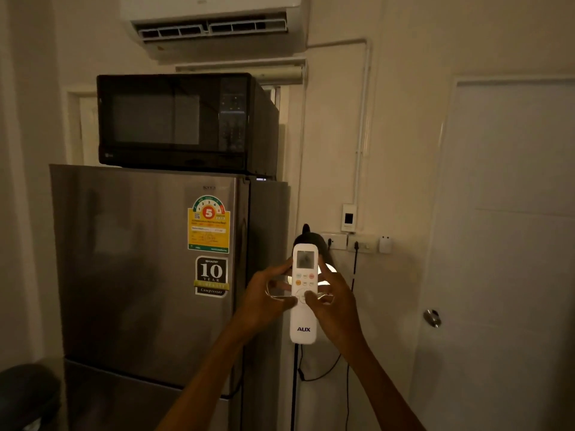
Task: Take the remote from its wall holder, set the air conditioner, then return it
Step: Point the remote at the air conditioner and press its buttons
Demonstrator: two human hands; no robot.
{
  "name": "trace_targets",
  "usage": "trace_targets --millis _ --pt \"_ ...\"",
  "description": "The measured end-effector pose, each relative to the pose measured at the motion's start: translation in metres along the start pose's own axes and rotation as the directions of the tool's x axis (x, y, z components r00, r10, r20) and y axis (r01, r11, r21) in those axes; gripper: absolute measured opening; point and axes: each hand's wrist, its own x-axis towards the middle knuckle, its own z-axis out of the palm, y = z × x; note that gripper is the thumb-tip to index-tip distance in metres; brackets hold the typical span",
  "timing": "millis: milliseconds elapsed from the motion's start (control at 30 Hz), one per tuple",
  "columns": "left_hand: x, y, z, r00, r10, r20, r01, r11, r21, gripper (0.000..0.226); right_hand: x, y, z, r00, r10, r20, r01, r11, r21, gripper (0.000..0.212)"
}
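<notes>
The remote [304, 293] is standing upright just right of frame centre, long axis vertical with the screen end up, and both hands are holding it: the left hand [264, 301] is wrapping its left edge, the right hand [334, 306] is cupping the right edge with the thumb lying on the round pad. The air conditioner [211, 23] is sitting at the top of the frame, above and left of the remote, so the screen end is already aiming roughly that way. The holder I cannot make out.
</notes>
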Motion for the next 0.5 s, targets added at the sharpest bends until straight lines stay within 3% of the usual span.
trace_targets --millis 267,500 --pt "-0.007 -0.032 0.038 0.996 -0.083 0.041 0.083 0.997 0.007 0.075 -0.009 0.038 -0.013 0.993 0.089 0.074 -0.09 0.996 0.015 0.065" --pt "-0.009 -0.044 0.066 0.989 -0.149 -0.009 0.149 0.989 0.009 0.072 -0.012 0.062 -0.028 0.993 0.086 0.085 -0.091 0.994 0.056 0.06"
